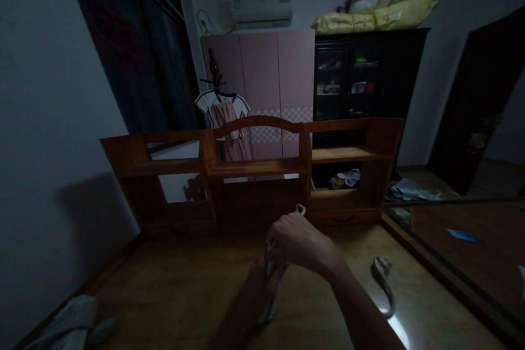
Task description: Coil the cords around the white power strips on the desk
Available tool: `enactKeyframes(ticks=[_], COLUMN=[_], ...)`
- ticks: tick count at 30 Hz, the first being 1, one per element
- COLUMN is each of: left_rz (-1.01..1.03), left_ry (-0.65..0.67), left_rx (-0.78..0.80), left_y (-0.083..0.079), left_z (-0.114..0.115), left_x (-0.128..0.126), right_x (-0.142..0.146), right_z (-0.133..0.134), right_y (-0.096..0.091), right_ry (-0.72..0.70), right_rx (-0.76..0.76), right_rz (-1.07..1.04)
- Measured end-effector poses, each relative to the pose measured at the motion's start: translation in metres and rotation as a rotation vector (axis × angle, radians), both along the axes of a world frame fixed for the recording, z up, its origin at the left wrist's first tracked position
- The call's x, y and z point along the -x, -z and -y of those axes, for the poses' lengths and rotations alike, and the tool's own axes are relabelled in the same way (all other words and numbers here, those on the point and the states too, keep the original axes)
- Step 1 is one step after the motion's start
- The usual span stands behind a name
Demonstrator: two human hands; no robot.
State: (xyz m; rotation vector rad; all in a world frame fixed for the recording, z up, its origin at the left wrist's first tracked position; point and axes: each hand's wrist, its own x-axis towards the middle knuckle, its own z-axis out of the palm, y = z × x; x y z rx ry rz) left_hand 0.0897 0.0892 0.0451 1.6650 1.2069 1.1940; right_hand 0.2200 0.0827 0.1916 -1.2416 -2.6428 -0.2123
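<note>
My right hand [301,243] is closed in a fist over the middle of a wooden bed platform [164,284], gripping a thin pale cord [301,209] whose loop sticks up above the knuckles. My left hand [256,290] sits just below it, dark and smeared by motion, and seems to touch the same cord lower down; its fingers are not clear. A second pale cord or strap [383,279] lies loose on the wood to the right of my right forearm.
A wooden headboard shelf unit [254,167] stands straight ahead, with small items in its right lower compartment [344,178]. Behind are a pink wardrobe [270,82] and a dark cabinet [356,76] topped with bedding. Grey cloth [69,320] lies at the lower left.
</note>
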Motion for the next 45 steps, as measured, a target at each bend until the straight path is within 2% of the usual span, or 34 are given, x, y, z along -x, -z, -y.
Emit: enactKeyframes(ticks=[3,6,11,17,19,24,28,32,38,42,45], left_rz=[-0.063,-0.105,-0.220,-0.264,-0.265,-0.169,-0.149,-0.232,-0.298,-0.216,-0.067], left_ry=[0.172,0.249,0.261,0.253,0.265,0.270,0.329,0.362,0.169,0.071,0.078], left_rx=[-0.073,-0.105,-0.035,-0.010,-0.024,-0.068,-0.106,-0.123,-0.170,-0.121,-0.105], left_y=[-0.006,-0.009,-0.002,0.000,-0.001,-0.003,-0.006,-0.002,0.023,0.024,0.020], left_z=[0.007,0.011,0.007,0.005,0.008,0.017,0.025,0.026,0.020,0.014,0.010], left_x=[-0.001,0.000,0.000,-0.002,-0.002,-0.001,-0.001,0.002,0.012,0.012,0.009], right_x=[-0.012,-0.024,-0.036,-0.040,-0.038,-0.030,-0.027,-0.019,-0.003,-0.004,-0.006], right_z=[-0.009,-0.022,-0.047,-0.056,-0.051,-0.038,-0.039,-0.054,-0.086,-0.106,-0.116], right_y=[0.001,0.002,0.012,0.018,0.014,0.003,0.005,0.021,0.055,0.078,0.091], right_ry=[-0.046,-0.152,-0.281,-0.368,-0.343,-0.284,-0.316,-0.308,-0.287,-0.176,-0.111], right_rx=[0.070,0.257,0.590,0.831,0.833,0.672,0.683,0.725,0.845,0.852,0.807], right_rz=[-0.078,-0.154,-0.281,-0.445,-0.436,-0.395,-0.449,-0.516,-0.553,-0.652,-0.698])
